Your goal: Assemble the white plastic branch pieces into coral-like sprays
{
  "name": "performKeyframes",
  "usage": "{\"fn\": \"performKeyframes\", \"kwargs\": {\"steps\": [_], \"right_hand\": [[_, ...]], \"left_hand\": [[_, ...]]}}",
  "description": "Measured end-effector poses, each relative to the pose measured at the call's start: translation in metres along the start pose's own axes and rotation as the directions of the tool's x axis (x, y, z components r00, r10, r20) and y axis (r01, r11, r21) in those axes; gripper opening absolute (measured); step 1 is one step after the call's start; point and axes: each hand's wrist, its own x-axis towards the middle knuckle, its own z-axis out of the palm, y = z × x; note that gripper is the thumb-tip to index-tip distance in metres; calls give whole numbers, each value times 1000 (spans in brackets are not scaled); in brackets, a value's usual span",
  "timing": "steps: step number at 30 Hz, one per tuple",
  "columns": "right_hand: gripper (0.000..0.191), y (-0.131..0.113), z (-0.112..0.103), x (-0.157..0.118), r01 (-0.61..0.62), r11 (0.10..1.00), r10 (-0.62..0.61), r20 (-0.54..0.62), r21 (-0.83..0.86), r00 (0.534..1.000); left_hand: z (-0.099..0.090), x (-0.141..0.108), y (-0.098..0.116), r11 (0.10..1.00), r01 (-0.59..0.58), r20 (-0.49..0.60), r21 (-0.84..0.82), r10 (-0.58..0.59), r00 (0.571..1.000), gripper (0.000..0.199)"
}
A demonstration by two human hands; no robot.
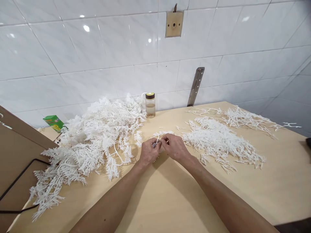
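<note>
My left hand (150, 151) is closed on a white plastic sprig (163, 133), part of which shows just beyond the fingers. My right hand (175, 147) meets it fingertip to fingertip, its thumb and forefinger pinched on the same sprig. The fingers cover most of the piece. Left of my hands is a large tangled heap of white branching sprigs (97, 129). To the right lies a flatter pile of small loose white pieces (218, 139), and behind it are bare, branching white stems (250, 119).
A jar with a dark lid and some liquid (150, 108) stands at the back by the tiled wall. A metal strip (195, 86) leans there too. Far left are a green box (53, 123) and a brown panel (21, 155) with a black cord (19, 179). The wooden table (167, 200) ends at right.
</note>
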Motion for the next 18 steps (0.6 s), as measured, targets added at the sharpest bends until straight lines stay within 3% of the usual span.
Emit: {"fn": "performKeyframes", "kwargs": {"steps": [6,14,18], "right_hand": [[19,-1,1,-1,-28,996,26,33,80,999],[15,-1,-2,-1,35,996,-27,90,-88,996],[14,2,-2,-1,9,999,-14,116,45,993]], "left_hand": [[2,1,-5,983,-81,-63,165,93,994,17],[2,1,-8,922,-209,48,326,205,978,19],[-1,1,-7,923,-197,47,329,193,980,21]]}}
